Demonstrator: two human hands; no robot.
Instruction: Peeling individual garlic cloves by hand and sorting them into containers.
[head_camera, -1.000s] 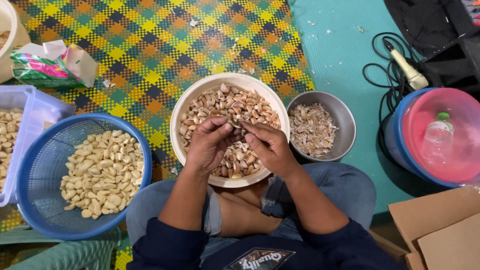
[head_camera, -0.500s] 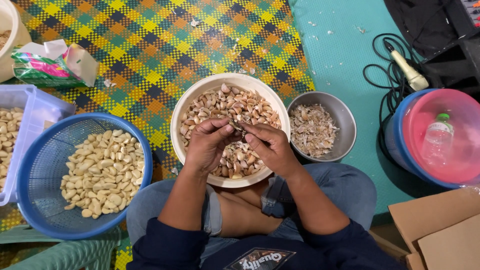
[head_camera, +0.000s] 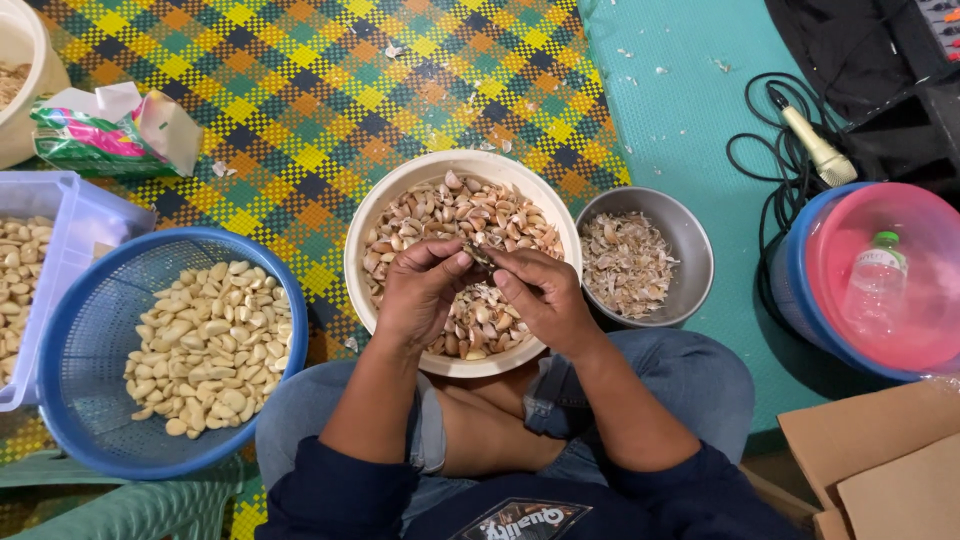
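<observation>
My left hand (head_camera: 418, 292) and my right hand (head_camera: 540, 296) meet over a cream bowl (head_camera: 372, 218) heaped with unpeeled garlic cloves. Together they pinch one garlic clove (head_camera: 477, 255) between the fingertips, just above the pile. A small dark blade seems to lie along the clove, but it is too small to be sure. To the left, a blue round basket (head_camera: 120, 440) holds peeled pale cloves. Right of the cream bowl, a metal bowl (head_camera: 690, 238) holds dry garlic skins.
A lilac tub (head_camera: 78, 222) with more peeled cloves stands far left, a crumpled packet (head_camera: 110, 130) behind it. At right are a pink basin inside a blue one (head_camera: 890, 330) holding a plastic bottle (head_camera: 872, 278), a microphone (head_camera: 812, 146) with cable, and cardboard (head_camera: 880, 450).
Both hands stay over the cream bowl. The fingertips have shifted slightly as they work the clove between them.
</observation>
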